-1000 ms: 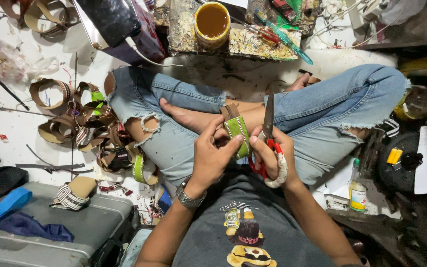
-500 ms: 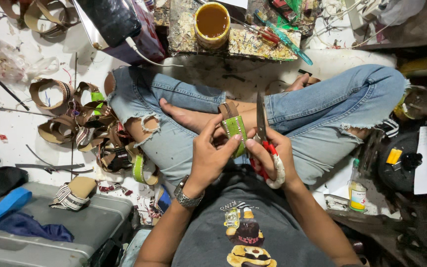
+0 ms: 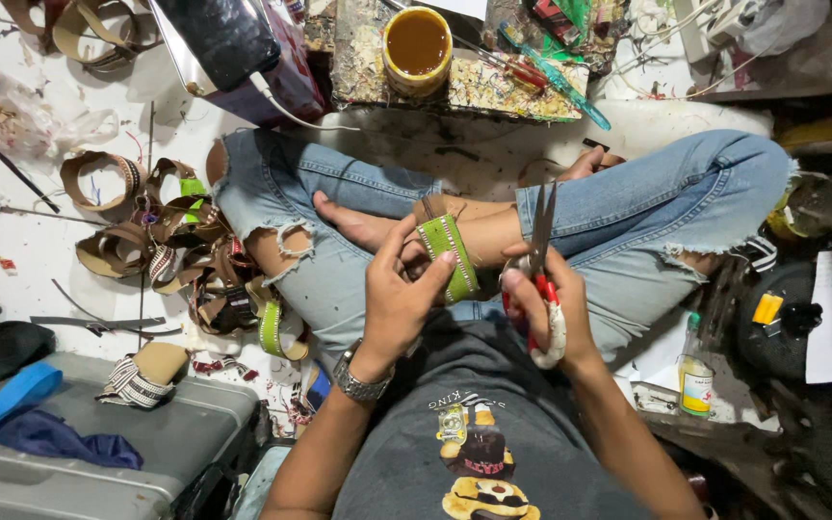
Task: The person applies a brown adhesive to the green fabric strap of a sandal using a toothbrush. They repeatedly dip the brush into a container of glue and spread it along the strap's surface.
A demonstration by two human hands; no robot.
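- Left hand (image 3: 399, 294) grasping green strap (image 3: 449, 258) by thumb and fingers, over the crossed legs, just above the lap.
- Right hand (image 3: 539, 306) clenched around scissors (image 3: 541, 265), red handles in the fist, blades up and just beside the strap.
- Risk: blade points close to left fingertips and to the bare foot (image 3: 363, 227) beneath; a slip or a crooked cut likely to nick skin or spoil the strap's stitched edge.
- Risk: strap held at one side only; could twist between the blades.
- Risk: open glue tin (image 3: 417, 43) on the block beyond the knees, within reach of a careless knee or elbow.
- Blades possibly slightly parted; too thin to judge.
- Strap's lower end hidden behind the left hand.
- Heap of straps (image 3: 180, 250) on floor tangled; count unclear.
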